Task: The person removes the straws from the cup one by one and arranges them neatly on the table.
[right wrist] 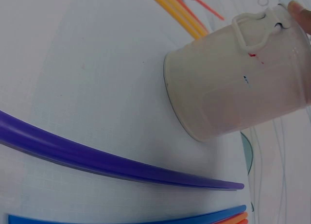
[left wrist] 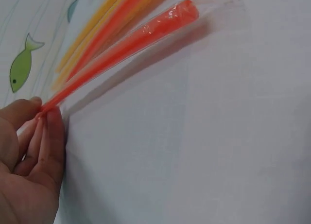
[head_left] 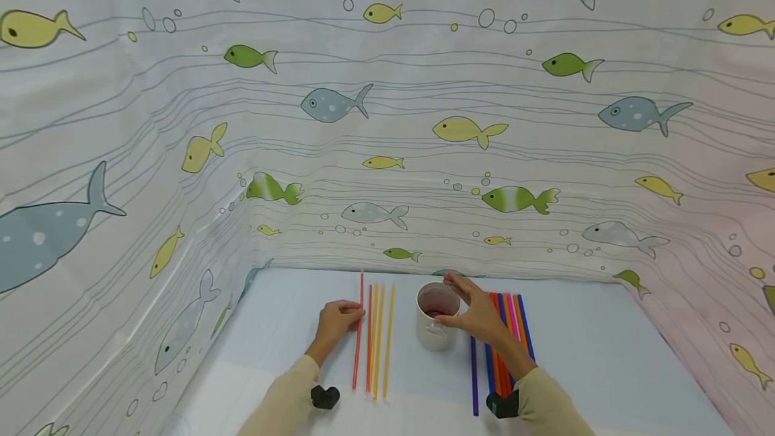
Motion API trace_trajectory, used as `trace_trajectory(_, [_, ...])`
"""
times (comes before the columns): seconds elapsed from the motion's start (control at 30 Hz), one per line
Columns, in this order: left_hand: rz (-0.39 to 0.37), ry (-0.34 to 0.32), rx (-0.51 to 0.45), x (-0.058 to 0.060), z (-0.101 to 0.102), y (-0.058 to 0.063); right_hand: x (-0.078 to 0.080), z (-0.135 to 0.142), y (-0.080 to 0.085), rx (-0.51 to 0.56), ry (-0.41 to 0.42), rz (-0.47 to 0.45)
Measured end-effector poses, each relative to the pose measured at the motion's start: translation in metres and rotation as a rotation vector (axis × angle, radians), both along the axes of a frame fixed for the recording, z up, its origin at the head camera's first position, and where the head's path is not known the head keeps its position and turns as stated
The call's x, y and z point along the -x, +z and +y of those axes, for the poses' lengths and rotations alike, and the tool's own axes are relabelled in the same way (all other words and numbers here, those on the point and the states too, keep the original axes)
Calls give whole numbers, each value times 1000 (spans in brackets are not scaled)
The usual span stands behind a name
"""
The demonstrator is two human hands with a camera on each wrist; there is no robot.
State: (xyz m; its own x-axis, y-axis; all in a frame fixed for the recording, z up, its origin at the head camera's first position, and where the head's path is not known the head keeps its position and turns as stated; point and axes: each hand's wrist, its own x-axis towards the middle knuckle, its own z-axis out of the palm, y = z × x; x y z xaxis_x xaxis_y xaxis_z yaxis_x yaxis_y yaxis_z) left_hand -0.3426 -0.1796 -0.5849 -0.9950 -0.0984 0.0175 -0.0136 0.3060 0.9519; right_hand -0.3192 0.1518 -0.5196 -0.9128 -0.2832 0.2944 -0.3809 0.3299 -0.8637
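My left hand pinches a thin orange-red stick between thumb and fingers. Clear plastic film wraps that stick and sticks out past its near end. Just right of it lie another red stick and several yellow sticks, roughly parallel. A white mug-like container with a small wire-like side handle stands near the middle, reddish inside. My right hand holds it at the rim, thumb and fingers spread around its right side. In the right wrist view only fingertips show at the rim.
A purple stick lies apart, right of the container. Beyond it, a row of blue, orange, red and pink sticks runs partly under my right forearm. Fish-printed cloth walls enclose the white tabletop at the back and sides.
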Motion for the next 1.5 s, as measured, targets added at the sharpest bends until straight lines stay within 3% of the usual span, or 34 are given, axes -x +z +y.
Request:
trace_trajectory(0.23, [24,-3,19,2,-4,-4,2,2,-4,17,12,0])
trace_trajectory(0.97, [-12,-15,-11,0,-5,-3,3,3,-6,9,7,15])
trace_trajectory(1.17, [-5,-27,8,2,-3,-4,-4,3,4,31,7,24])
trace_trajectory(1.33, [51,-39,66,4,-1,-1,-9,3,17,25,28,57])
trace_trajectory(1.5, [208,-33,239,9,-1,6,4,13,18,-57,-10,163])
